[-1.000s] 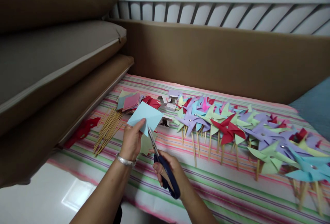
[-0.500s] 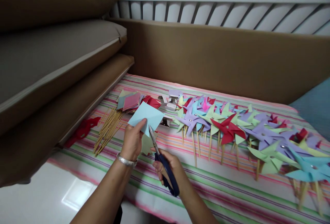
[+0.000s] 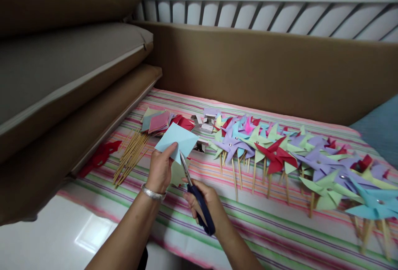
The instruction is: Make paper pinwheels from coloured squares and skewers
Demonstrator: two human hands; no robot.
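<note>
My left hand point(image 3: 161, 166) pinches a light-blue square of paper point(image 3: 178, 136) near its lower corner, thumb on top. A bangle circles that wrist. In my right hand point(image 3: 202, 199) is a pair of scissors point(image 3: 202, 210) with dark-blue handles. Its metal blades point up and away, their tips at the paper's near edge beside my left thumb; the blades look nearly closed. Under the hands lies a pale-green piece of paper point(image 3: 178, 173), partly hidden. Just beyond the blue square rests a stack of coloured paper squares point(image 3: 159, 121).
Finished paper pinwheels point(image 3: 275, 154) on sticks cover the right side of the striped cloth point(image 3: 248, 224). Wooden sticks point(image 3: 132, 158) and a red cut-out point(image 3: 104, 158) lie at left. Small open boxes point(image 3: 207, 125) stand mid-back. Stacked cushions point(image 3: 77, 91) rise on the left.
Almost nothing differs. The scissors' handles have shifted very slightly left; the left hand keeps its hold on the blue paper.
</note>
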